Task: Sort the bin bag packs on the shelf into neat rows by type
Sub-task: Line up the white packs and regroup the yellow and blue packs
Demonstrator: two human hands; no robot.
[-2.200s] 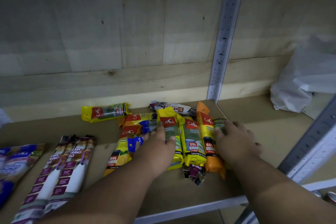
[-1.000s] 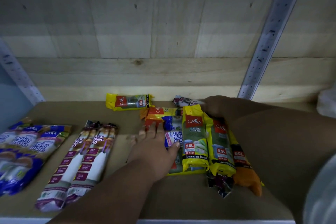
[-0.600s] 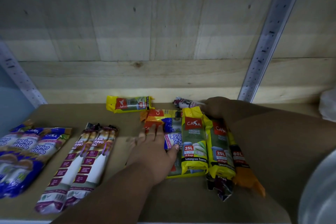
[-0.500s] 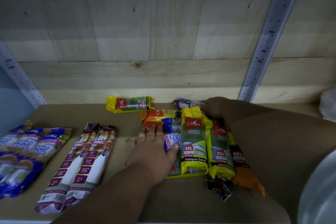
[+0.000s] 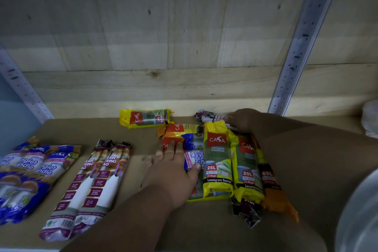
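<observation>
A heap of bin bag packs lies at the shelf's middle right. My left hand (image 5: 171, 172) rests flat on the heap's left side, fingers spread over a blue singlet handle pack (image 5: 195, 159) and an orange pack (image 5: 180, 131). Beside it lie two yellow 25L packs (image 5: 217, 161) (image 5: 247, 168) and an orange 60L pack (image 5: 272, 188). My right hand (image 5: 241, 119) reaches to the back and closes on a white and maroon drawstring pack (image 5: 210, 115). A lone yellow 25L pack (image 5: 146, 118) lies crosswise at the back.
Two drawstring packs (image 5: 90, 186) lie side by side left of the heap. Several blue singlet handle packs (image 5: 28, 172) lie at the far left. Grey slotted uprights (image 5: 302, 43) stand against the wooden back wall. A white plastic bag (image 5: 371, 120) shows at the right edge.
The view swung left since 2.2 s ago. My right hand left the orange 60L pack and reached back to the drawstring pack. In the last second little has moved.
</observation>
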